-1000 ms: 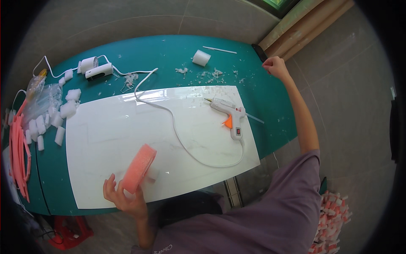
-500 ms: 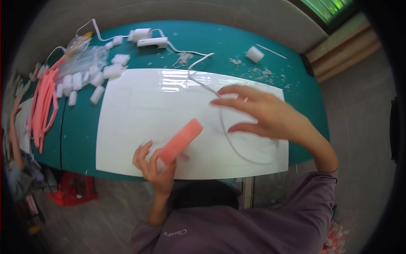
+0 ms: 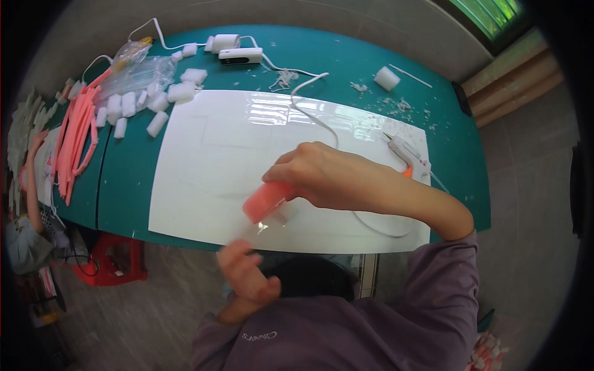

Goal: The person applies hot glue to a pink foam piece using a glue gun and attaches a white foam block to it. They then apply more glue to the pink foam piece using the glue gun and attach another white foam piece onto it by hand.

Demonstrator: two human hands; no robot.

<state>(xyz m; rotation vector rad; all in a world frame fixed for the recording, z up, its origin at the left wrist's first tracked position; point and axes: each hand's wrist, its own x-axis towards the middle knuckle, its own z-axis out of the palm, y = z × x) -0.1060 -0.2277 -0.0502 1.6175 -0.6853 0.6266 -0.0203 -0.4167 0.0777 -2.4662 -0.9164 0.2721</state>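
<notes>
A pink foam block (image 3: 265, 203) is gripped in my right hand (image 3: 303, 170), above the middle of a white board (image 3: 198, 154). The fingers wrap over its far end, and most of them are hidden behind the back of the hand. Below the board's near edge, my left hand (image 3: 249, 275) holds nothing; it is blurred, with its fingers loosely apart. To the right of my right hand, a glue gun (image 3: 405, 150) with an orange trigger lies on the board, partly hidden by my forearm. Its white cord (image 3: 315, 117) curves across the board.
Several white foam pieces (image 3: 158, 123) and pink foam strips (image 3: 74, 139) lie on the green table (image 3: 130, 191) at left. A white power device (image 3: 241, 55) stands at the back. White foam cylinder (image 3: 387, 78) and scraps lie far right. Another person's arm (image 3: 34, 179) shows at far left.
The pink foam block has passed from my left hand to my right. My right hand has moved left and closed on it; my left has let go and drawn back toward me.
</notes>
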